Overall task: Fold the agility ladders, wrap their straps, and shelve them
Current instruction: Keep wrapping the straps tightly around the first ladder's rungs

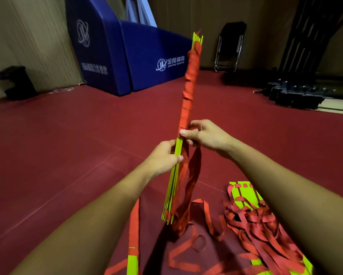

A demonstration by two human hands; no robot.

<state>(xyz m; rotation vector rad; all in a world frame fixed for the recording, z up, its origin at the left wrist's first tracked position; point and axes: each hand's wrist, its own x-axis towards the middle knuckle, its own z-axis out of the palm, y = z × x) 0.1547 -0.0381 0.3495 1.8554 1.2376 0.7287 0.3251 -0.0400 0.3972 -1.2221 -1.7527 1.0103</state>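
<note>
1. Floor (67, 145): red mat. A 2nd ladder heap (252, 215) lies tangled at lower right, not yet folded.
2. Ladder bundle (189, 82): held up near-vertical, upper half already strap-wrapped. Rungs look stiff, light and thin, and fan out at the bottom, so grip mid-stack.
3. Loose strap (194, 175): soft, hangs in a loop below; prob. needs tension.
4. L hand (162, 157) is curled round the rungs. R hand (204, 133) pinches the strap against the bundle.

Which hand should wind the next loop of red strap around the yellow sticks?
Probably the right hand: it pinches the red strap right where the wrapping ends, and the loose part hangs just below it. The left hand grips the yellow sticks, so it is busy steadying the bundle.
</note>
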